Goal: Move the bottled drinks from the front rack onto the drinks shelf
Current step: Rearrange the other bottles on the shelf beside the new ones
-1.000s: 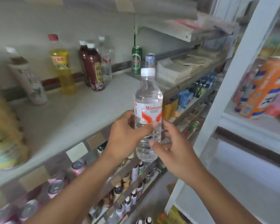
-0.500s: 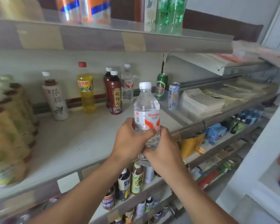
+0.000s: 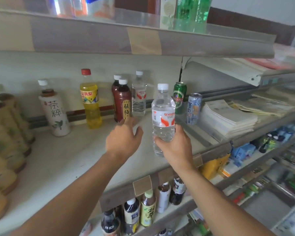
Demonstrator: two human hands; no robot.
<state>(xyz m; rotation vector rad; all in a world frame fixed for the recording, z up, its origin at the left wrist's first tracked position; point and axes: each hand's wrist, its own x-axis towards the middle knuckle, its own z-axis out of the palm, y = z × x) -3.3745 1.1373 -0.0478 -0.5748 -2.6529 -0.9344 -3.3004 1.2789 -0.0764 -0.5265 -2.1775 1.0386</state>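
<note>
Drinks shelf [image 3: 61,160]: several bottles stand at the far edge.
Right hand [image 3: 175,147] fingers grip water bottle [image 3: 163,116], unplaced; left hand [image 3: 123,142] fingers spread, empty.

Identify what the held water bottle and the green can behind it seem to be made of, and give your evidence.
Water bottle: clear, glossy plastic, probably; the shelf shows through its ribbed wall, and the cap is opaque white. Green can: looks like painted metal, with a silvery rim on top.

The right hand [image 3: 174,147] hides the water bottle [image 3: 163,116] base (label text partly covered).
</note>
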